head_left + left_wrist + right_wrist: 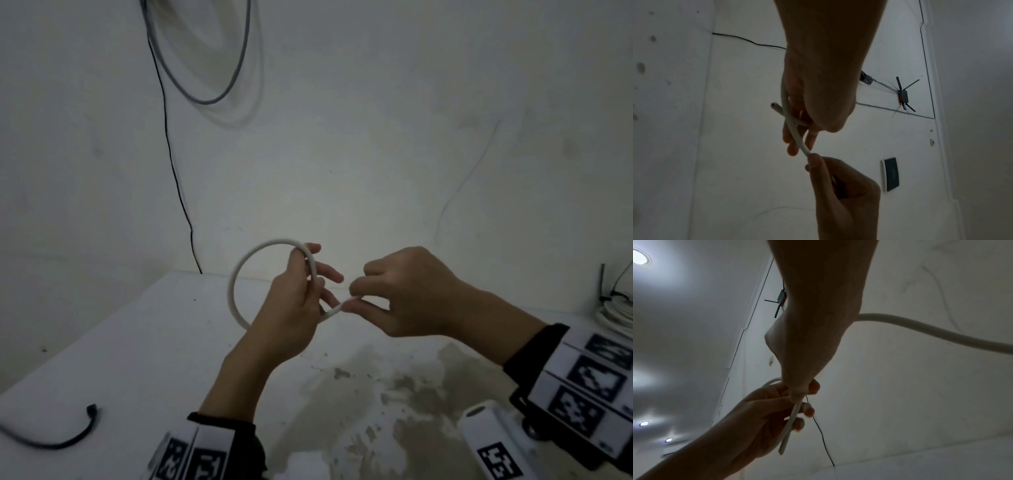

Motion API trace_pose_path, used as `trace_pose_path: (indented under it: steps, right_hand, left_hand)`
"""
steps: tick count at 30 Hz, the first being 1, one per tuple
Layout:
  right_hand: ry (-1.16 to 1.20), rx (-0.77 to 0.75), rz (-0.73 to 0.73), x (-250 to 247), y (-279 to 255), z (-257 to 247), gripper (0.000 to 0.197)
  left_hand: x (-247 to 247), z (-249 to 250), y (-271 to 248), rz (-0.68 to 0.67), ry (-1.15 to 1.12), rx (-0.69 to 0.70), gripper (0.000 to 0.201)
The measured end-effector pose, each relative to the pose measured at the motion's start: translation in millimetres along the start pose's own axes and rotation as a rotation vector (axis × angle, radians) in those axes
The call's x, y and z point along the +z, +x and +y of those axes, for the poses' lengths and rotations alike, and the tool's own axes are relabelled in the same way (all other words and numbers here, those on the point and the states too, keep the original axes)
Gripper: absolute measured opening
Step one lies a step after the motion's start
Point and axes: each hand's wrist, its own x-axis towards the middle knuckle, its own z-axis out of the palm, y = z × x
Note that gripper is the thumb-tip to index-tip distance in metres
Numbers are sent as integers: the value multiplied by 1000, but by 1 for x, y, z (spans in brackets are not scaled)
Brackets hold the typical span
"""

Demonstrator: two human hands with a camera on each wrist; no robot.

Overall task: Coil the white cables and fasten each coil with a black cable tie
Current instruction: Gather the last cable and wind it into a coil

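A white cable (236,284) is bent into one round loop, held above the white table (144,342). My left hand (308,284) grips the loop on its right side, where the strands cross. In the left wrist view the cable (791,128) runs across my left hand's fingers (793,146), and its cut end (773,105) sticks out to the left. My right hand (356,298) pinches the cable's free stretch between thumb and fingertips, just right of the left hand. The right wrist view shows that pinch on the cable (790,421). No black tie is in either hand.
A pile of coiled white cables (616,315) with a black tie sticking up lies at the table's right edge. A black cord (78,431) lies at the front left. A thin black wire (178,192) runs down the wall to the table. The tabletop has a stained patch (394,394).
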Motion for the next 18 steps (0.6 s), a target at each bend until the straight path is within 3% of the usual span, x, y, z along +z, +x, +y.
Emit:
trace_pose_path:
  steps: [6, 9, 13, 15, 18]
  right_hand:
    - [-43, -48, 76, -4, -2, 8, 51]
    - [-1, -7, 115, -6, -9, 10, 60]
    - [-22, 79, 92, -3, -23, 19, 57]
    - [-38, 119, 105, -7, -20, 20, 56]
    - [-55, 129, 219, -11, -11, 19, 58]
  left_hand:
    - [7, 6, -3, -152, 39, -121, 22]
    - [-5, 13, -5, -277, -162, -216, 33]
    - [-18, 19, -5, -349, -334, -263, 42]
    - [-17, 18, -4, -443, -509, -292, 45]
    - [-14, 9, -3, -667, -1008, -316, 38]
